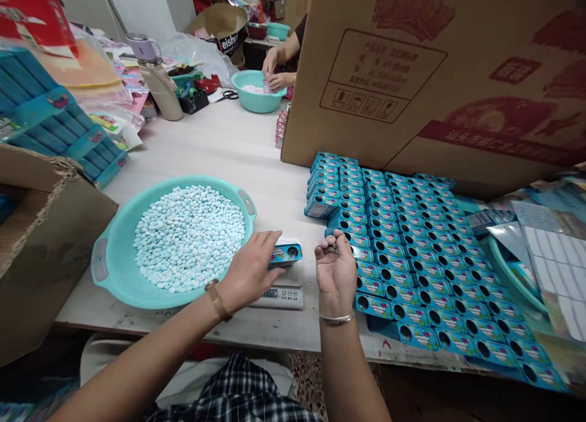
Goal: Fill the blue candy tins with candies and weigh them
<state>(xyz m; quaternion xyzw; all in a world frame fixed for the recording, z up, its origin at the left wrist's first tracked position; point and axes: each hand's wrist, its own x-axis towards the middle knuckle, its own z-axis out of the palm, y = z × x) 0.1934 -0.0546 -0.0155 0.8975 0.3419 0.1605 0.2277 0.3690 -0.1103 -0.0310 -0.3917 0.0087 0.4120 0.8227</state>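
Observation:
A small blue printed box (287, 253) lies on a white digital scale (293, 297), its end with a dark round spot facing right. Around the box's left part are the fingers and thumb of my left hand (247, 268). My right hand (336, 272) is palm up to the right of the scale, fingers curled in; whatever they hold is too small to make out. To the left, a turquoise basin (114, 269) contains many pale blue and white candies (190, 239). Rows of similar blue boxes (414, 263) stand close beside my right hand.
A large cardboard carton (366, 61) rises behind the rows. At left are an open carton (46, 226) and stacked blue packs (59, 113). A bottle (160, 86) and scissors (226, 96) lie farther back. Another person's hands (277, 74) work over a second basin (259, 103).

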